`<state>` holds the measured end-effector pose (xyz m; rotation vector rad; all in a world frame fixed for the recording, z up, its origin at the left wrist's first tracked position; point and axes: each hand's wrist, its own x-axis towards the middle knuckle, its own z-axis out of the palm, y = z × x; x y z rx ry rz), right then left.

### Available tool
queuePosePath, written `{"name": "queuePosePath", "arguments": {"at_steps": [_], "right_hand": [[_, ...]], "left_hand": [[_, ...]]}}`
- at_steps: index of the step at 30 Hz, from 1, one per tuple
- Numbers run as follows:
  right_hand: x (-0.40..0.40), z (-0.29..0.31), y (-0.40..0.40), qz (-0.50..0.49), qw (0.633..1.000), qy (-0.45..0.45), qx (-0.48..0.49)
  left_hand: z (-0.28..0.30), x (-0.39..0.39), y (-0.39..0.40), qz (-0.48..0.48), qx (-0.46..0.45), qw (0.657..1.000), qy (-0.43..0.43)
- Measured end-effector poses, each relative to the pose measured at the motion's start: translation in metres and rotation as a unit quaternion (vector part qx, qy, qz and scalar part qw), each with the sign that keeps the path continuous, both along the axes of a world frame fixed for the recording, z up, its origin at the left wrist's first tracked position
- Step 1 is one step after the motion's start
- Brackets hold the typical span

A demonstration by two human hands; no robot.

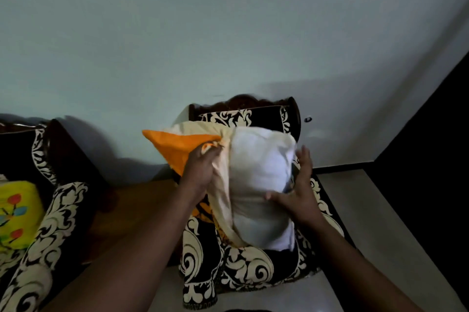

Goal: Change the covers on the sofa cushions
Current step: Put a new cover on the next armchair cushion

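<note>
A white cushion insert (261, 179) stands on the seat of a black armchair with cream scrollwork (243, 268). An orange cover with a cream lining (177, 149) is bunched at the insert's left side and sticks out to the left. My left hand (200, 169) grips the bunched edge of the cover. My right hand (297, 189) lies against the insert's right side with its fingers spread, thumb across the front.
A second seat in the same black and cream fabric (48, 230) stands at the left and holds a yellow cushion with a flower print (15, 212). A wooden side table (132, 210) fills the gap between the seats. A pale wall rises behind; light floor lies at the right.
</note>
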<state>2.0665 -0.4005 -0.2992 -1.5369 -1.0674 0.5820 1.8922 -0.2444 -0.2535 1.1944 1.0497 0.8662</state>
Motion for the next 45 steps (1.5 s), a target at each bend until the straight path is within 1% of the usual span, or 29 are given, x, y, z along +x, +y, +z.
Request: {"name": "queuePosePath", "arguments": {"at_steps": [3,5,7,8,10,11,12,13,14,15,16,17,18,20,21,22,23,24,25,27,28,29,30,32,34,36,41,42,45], "right_hand": [[0.001,0.011,0.020,-0.024,0.998,-0.044,-0.038],[0.000,0.012,0.021,-0.040,0.997,-0.060,-0.015],[-0.010,0.007,0.019,-0.028,0.996,-0.079,-0.004],[-0.018,0.005,0.016,-0.021,0.996,-0.084,-0.014],[-0.030,-0.007,0.020,-0.013,0.987,-0.138,-0.077],[-0.033,-0.014,0.024,0.009,0.978,-0.170,-0.120],[-0.035,-0.020,0.028,0.060,0.963,-0.209,-0.160],[-0.031,-0.027,0.033,0.091,0.942,-0.265,-0.182],[-0.027,-0.028,0.036,0.085,0.926,-0.318,-0.183],[-0.024,-0.028,0.036,0.066,0.916,-0.360,-0.164],[-0.024,-0.025,0.036,0.063,0.916,-0.370,-0.141],[-0.025,-0.027,0.036,0.063,0.918,-0.370,-0.125],[-0.032,-0.019,0.033,0.056,0.926,-0.357,-0.107],[-0.041,-0.010,0.029,0.025,0.946,-0.318,-0.054],[-0.045,-0.006,0.027,0.007,0.950,-0.310,-0.029],[-0.053,0.001,0.028,-0.008,0.944,-0.330,-0.009],[-0.059,0.005,0.028,-0.020,0.929,-0.370,0.013],[-0.064,0.005,0.028,-0.015,0.909,-0.415,0.026],[-0.067,0.003,0.026,-0.006,0.886,-0.462,0.043],[-0.063,-0.005,0.022,0.028,0.844,-0.532,0.062],[-0.057,-0.007,0.020,0.034,0.831,-0.550,0.072],[-0.051,-0.008,0.018,0.032,0.821,-0.564,0.085],[-0.047,-0.005,0.016,0.029,0.814,-0.573,0.097],[-0.041,0.000,0.017,0.019,0.805,-0.583,0.108],[-0.038,0.005,0.021,0.025,0.805,-0.584,0.100],[-0.039,0.005,0.024,0.044,0.799,-0.592,0.093],[-0.046,-0.014,0.030,0.104,0.791,-0.600,0.059],[-0.051,-0.020,0.032,0.118,0.788,-0.602,0.054],[-0.067,-0.042,0.036,0.176,0.771,-0.612,0.022]], "left_hand": [[-0.008,0.008,-0.022,-0.033,0.009,0.999,-0.003],[-0.007,0.006,-0.020,-0.050,0.045,0.997,0.028],[-0.004,0.001,-0.008,-0.101,0.106,0.983,0.114],[-0.002,-0.002,-0.001,-0.128,0.145,0.967,0.167],[0.000,-0.005,0.006,-0.174,0.196,0.935,0.241],[0.000,-0.005,0.003,-0.187,0.199,0.931,0.244],[-0.001,-0.005,-0.003,-0.193,0.182,0.941,0.211],[-0.002,-0.004,-0.011,-0.193,0.156,0.957,0.152],[0.000,-0.001,-0.021,-0.203,0.139,0.965,0.092],[0.002,0.002,-0.031,-0.232,0.137,0.962,0.048],[0.006,0.004,-0.038,-0.271,0.152,0.950,0.031],[0.010,0.005,-0.042,-0.303,0.175,0.936,0.035],[0.014,0.003,-0.040,-0.305,0.207,0.928,0.060],[0.020,-0.006,-0.027,-0.210,0.292,0.919,0.164],[0.020,-0.012,-0.018,-0.138,0.333,0.902,0.239],[0.022,-0.021,-0.011,-0.066,0.364,0.877,0.308],[0.024,-0.026,-0.004,-0.009,0.386,0.858,0.340],[0.026,-0.029,0.002,0.014,0.408,0.845,0.346],[0.026,-0.029,0.009,-0.006,0.417,0.835,0.360],[0.024,-0.027,0.024,-0.111,0.368,0.823,0.418],[0.021,-0.026,0.029,-0.165,0.324,0.815,0.451],[0.016,-0.025,0.032,-0.190,0.296,0.815,0.461],[0.012,-0.024,0.033,-0.181,0.285,0.826,0.452],[0.008,-0.021,0.028,-0.126,0.323,0.840,0.417],[0.007,-0.017,0.018,-0.094,0.370,0.840,0.386],[0.002,-0.017,0.014,-0.090,0.378,0.843,0.372],[-0.019,-0.035,0.024,-0.155,0.275,0.835,0.451],[-0.029,-0.039,0.024,-0.159,0.260,0.826,0.475],[-0.069,-0.042,0.019,-0.174,0.256,0.766,0.563]]}}
